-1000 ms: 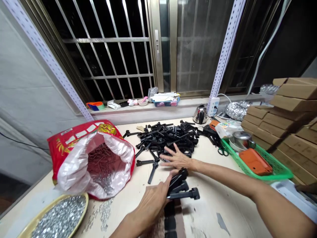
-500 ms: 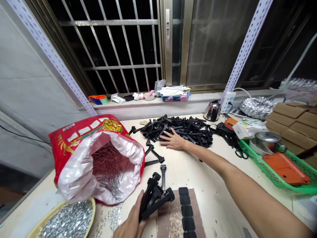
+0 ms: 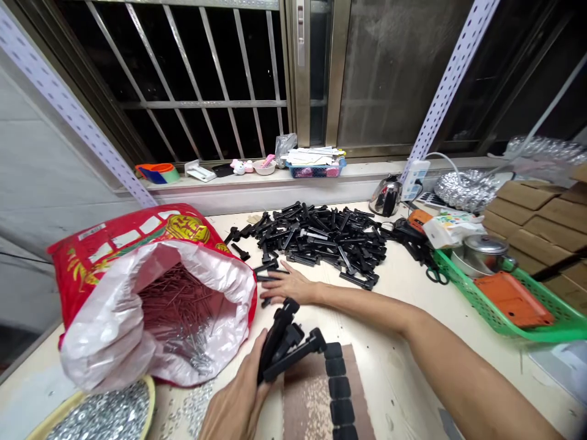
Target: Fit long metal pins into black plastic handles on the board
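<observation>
Left hand (image 3: 233,397) clasps black pieces (image 3: 293,356); right hand (image 3: 290,285), spread open, reaches strays (image 3: 266,266) at twelve o'clock. Apparently I'm gathering; next calls for a grasp.

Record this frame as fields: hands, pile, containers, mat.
left hand: holds several black parts
right hand: spread among loose black parts, contact unclear
pile: black parts heaped on the table
left side: open red bag with thin rods; yellow dish of small metal pieces
near centre: row of black pads on brown mat
right side: green basket with orange item
</observation>
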### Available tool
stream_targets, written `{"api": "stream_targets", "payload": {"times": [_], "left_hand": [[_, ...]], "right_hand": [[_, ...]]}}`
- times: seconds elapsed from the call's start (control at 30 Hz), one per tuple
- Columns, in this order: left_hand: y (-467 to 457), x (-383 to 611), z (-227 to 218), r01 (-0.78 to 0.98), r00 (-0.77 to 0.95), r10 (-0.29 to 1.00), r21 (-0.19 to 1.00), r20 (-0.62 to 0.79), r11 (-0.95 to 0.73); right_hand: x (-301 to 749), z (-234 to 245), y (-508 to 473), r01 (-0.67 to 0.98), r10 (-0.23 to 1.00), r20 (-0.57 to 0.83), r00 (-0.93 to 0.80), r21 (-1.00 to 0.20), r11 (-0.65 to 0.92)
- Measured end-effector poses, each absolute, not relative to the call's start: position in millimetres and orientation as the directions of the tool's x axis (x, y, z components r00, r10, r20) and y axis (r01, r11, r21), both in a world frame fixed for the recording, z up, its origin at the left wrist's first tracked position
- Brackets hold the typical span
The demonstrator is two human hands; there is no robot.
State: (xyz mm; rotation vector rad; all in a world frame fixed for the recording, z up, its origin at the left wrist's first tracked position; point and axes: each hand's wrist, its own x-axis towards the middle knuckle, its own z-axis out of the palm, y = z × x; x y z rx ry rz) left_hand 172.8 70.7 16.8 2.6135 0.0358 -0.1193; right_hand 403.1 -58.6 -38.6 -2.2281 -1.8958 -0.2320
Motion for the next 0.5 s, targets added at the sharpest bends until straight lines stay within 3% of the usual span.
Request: {"api": "stream_targets", "payload": {"times": [0.13,0.27,0.37,0.5], "left_hand": [[53.9,197.5,35.5,-0.08,0.986,-0.134,0.419,-0.1,-0.904],[34.7,235.7,30.2,-0.19,0.965,-0.219,0.195,-0.141,-0.962],[27.6,255.4,12.7,-0.269,0.955,-0.273,0.042,-0.119,-0.962],[30.3,264.7,-8.8,-0.299,0.954,-0.299,-0.03,-0.014,-0.954]], "right_hand": [[437.9,-10.5,-60.4,0.893,0.91,0.216,0.353,-0.368,-0.259],[444.1,35.2,-107.0,0.691,0.71,0.399,0.58,-0.703,-0.17],[425.8,52.2,-153.4,0.59,0.599,0.361,0.715,-0.771,-0.24],[385.4,36.1,-201.7,0.454,0.505,0.228,0.832,-0.804,-0.385]]}}
